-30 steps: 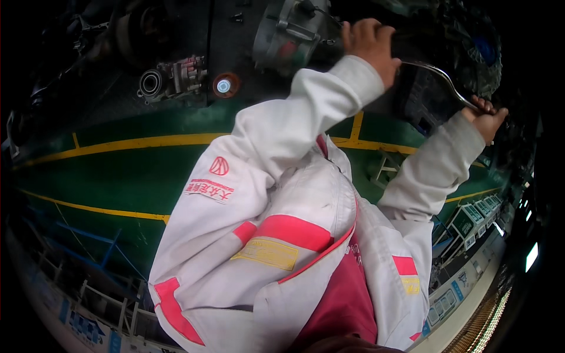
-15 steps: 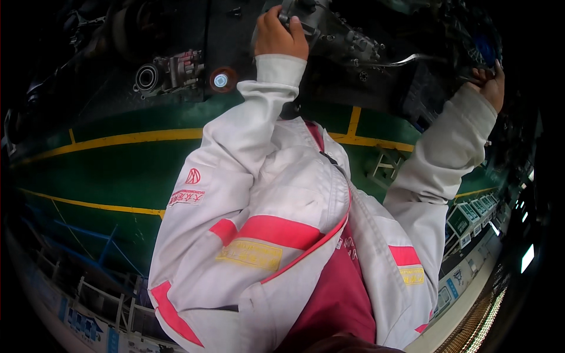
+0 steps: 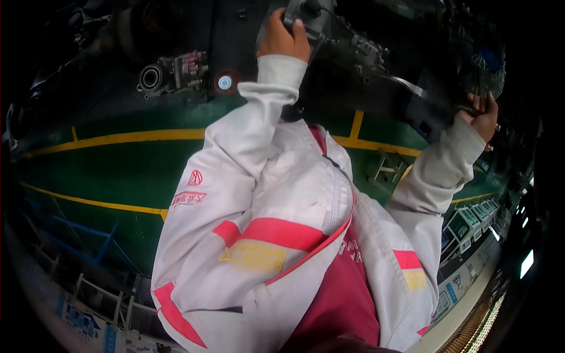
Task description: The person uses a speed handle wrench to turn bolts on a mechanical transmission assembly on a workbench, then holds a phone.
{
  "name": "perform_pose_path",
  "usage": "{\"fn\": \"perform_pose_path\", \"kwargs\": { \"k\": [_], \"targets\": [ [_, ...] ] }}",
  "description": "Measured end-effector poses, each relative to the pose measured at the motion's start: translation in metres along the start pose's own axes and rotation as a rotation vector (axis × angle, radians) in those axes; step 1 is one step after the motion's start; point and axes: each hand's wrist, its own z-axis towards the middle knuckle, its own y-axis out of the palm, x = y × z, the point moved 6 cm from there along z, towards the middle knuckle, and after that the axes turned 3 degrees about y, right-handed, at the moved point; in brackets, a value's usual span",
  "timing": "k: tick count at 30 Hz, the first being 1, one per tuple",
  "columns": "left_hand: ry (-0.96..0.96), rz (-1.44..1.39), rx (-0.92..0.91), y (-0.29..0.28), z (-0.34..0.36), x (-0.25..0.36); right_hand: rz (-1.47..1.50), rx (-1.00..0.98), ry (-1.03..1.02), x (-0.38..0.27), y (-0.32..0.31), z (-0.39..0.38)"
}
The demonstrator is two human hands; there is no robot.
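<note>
My left hand (image 3: pixel 283 40) grips the edge of a grey metal housing (image 3: pixel 311 22) at the top centre, thumb on one side and fingers on the other. Off to the right, my right hand (image 3: pixel 481 117) is closed, its fingers curled at the end of a long silver bar (image 3: pixel 406 85) that looks like a wrench handle. The bar slants from bolt-studded metal parts (image 3: pixel 369 50) beside the housing towards this hand. Dark surroundings hide where the bar joins those parts and much of the grip.
To the left, a compressor-like metal unit (image 3: pixel 173 73) lies on the dark worktop near a round reddish-brown piece with a pale centre (image 3: pixel 225 82). A bluish metal assembly (image 3: pixel 489 62) stands beyond my right hand. Below are a green floor with yellow lines (image 3: pixel 141 136) and a small stool (image 3: pixel 385 166).
My right hand has come down towards me and slightly left, and the silver bar has swung with it. The left hand keeps its hold on the housing, which has shifted slightly.
</note>
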Motion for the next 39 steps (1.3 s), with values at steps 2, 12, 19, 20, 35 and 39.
{"fn": "perform_pose_path", "kwargs": {
  "k": [2,12,19,20,35,39],
  "targets": [
    [-0.029,-0.047,-0.041,-0.008,0.001,0.008,-0.069,-0.598,0.02,-0.01,0.027,-0.037],
    [0.011,0.047,0.022,-0.002,-0.002,0.006,0.246,-0.241,0.039,0.003,0.023,-0.024],
    [0.007,-0.03,0.033,-0.003,-0.002,0.007,-0.04,0.033,-0.175,0.003,0.005,-0.034],
    [0.016,-0.037,0.019,0.0,0.015,0.007,-0.083,-0.129,-0.238,0.0,0.027,-0.039],
    [0.0,0.008,0.016,-0.004,0.001,0.005,-0.565,-0.396,-0.766,-0.015,0.03,-0.053],
    [0.004,0.086,0.055,0.0,-0.009,0.003,-0.044,-0.035,-0.245,-0.016,0.023,-0.037]
  ]
}}
